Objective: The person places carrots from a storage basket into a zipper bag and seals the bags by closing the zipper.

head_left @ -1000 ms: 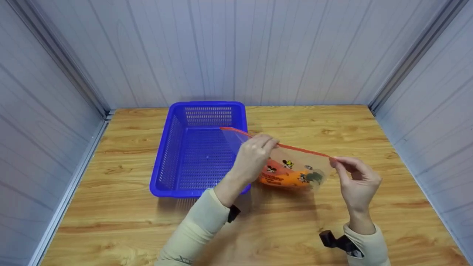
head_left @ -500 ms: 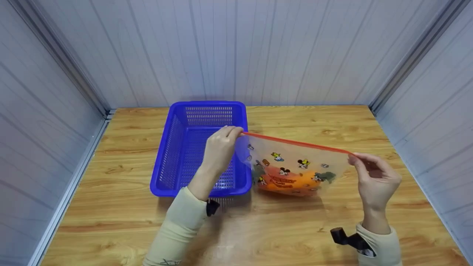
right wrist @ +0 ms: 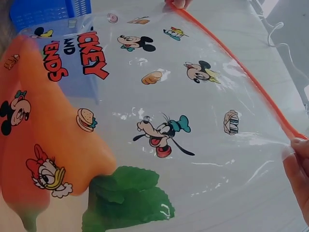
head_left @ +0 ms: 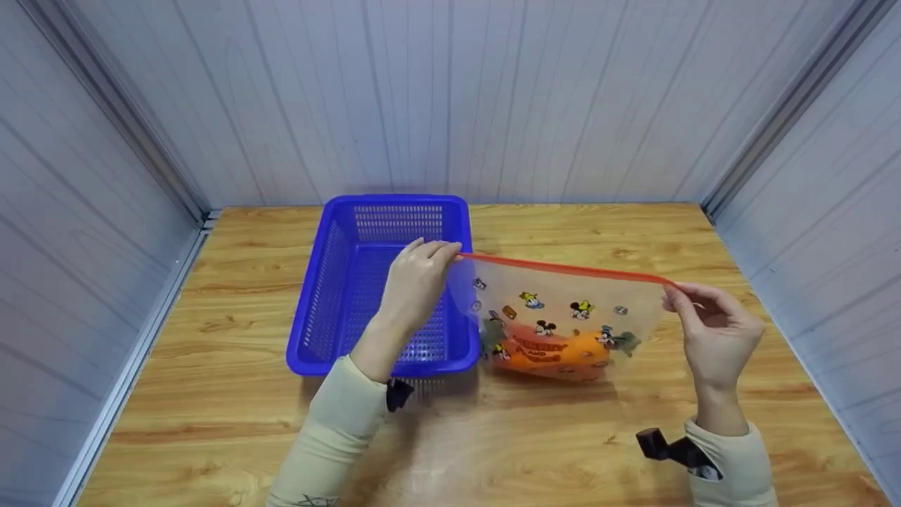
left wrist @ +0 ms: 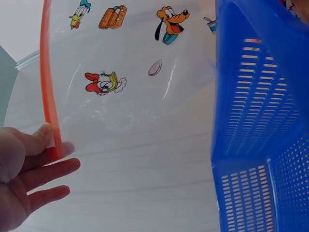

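Observation:
A clear zip bag [head_left: 563, 303] printed with cartoon characters hangs stretched between both hands, its orange zip strip [head_left: 563, 268] running along the top. My left hand [head_left: 417, 282] pinches the strip's left end between thumb and forefinger, the other fingers extended in the left wrist view. My right hand [head_left: 718, 331] pinches the right end of the strip. Low in the bag lie orange and red items, perhaps vegetables or toy ones; the right wrist view shows an orange one [right wrist: 72, 140] with a green leafy part [right wrist: 130, 200]. The prints partly cover them.
A blue slatted plastic basket [head_left: 299, 331] stands on the wood-grain table [head_left: 239, 422], behind and beside the left hand, with the bag's left edge overlapping its right rim. Pale panelled walls [head_left: 450, 98] enclose the table at the back and sides.
The left hand has moved left along the zip strip from its middle to its left end. The right hand has shifted slightly right, and the bag is now spread out flat. The basket stays in place.

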A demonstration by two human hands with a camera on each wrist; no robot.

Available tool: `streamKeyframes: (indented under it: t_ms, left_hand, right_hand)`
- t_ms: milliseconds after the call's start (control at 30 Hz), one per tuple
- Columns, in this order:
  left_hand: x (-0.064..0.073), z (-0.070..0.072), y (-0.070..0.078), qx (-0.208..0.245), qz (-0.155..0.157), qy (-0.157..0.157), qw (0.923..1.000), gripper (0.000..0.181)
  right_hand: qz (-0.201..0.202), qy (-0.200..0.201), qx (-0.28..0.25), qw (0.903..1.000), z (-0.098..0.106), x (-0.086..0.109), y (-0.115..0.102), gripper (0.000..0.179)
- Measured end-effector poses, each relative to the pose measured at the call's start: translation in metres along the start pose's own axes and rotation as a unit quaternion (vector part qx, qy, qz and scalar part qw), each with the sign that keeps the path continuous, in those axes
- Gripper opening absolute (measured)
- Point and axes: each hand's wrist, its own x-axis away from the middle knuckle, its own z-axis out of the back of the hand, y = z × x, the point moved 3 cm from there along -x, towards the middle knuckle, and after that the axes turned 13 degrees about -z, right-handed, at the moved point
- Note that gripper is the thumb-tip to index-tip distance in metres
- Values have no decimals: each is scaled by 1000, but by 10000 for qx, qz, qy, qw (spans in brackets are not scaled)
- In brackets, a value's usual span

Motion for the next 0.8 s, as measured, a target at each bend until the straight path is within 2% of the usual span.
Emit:
streamKeyframes:
  t_ms: [167,367,500,633,800]
  left_hand:
    - [-1,3,-4,-29,85,-314,9995,29]
    - [2,4,-11,-107,95,-380,9992,32]
    - [6,2,-19,-107,230,-519,9983,34]
    - [10,-3,-31,185,622,-833,9944,41]
    - [15,-10,-48,585,1182,-1314,9825,49]
  right_hand:
    - [-36,141,265,9995,2,-12,7,10]
    - [52,360,1057,9937,2,-33,19,9]
    - [-35,493,1458,9881,5,-47,31,7]
    - [-13,509,1862,9812,8,-61,46,4]
    - [-2,461,2454,9683,8,-75,61,11]
